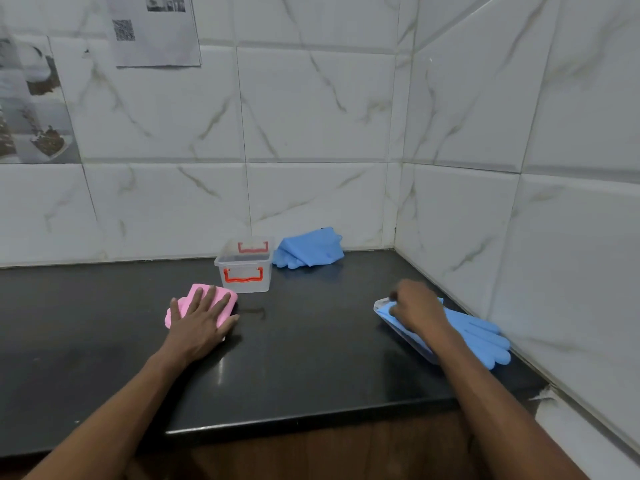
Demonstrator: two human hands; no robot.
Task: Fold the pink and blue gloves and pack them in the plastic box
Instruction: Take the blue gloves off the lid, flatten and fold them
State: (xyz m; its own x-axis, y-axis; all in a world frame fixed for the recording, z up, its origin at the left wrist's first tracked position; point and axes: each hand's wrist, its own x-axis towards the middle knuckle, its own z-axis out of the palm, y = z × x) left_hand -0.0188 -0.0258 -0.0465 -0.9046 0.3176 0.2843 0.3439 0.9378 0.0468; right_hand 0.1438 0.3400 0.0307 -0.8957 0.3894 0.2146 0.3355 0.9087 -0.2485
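Observation:
Folded pink gloves (221, 296) lie on the black counter, left of centre, and my left hand (201, 318) rests flat on them with straight fingers. Just behind stands the clear plastic box (245, 268) with red clips, open on top. At the right, a blue glove (483, 336) lies over the clear box lid (401, 327), its fingers pointing toward me. My right hand (417, 306) grips the cuff end of that glove with curled fingers. A second blue glove (308, 252) lies folded by the back wall, right of the box.
The black counter (311, 358) meets tiled walls at the back and the right, forming a corner. Its front edge runs across the lower part of the view. Printed sheets (154, 29) hang on the back wall at upper left.

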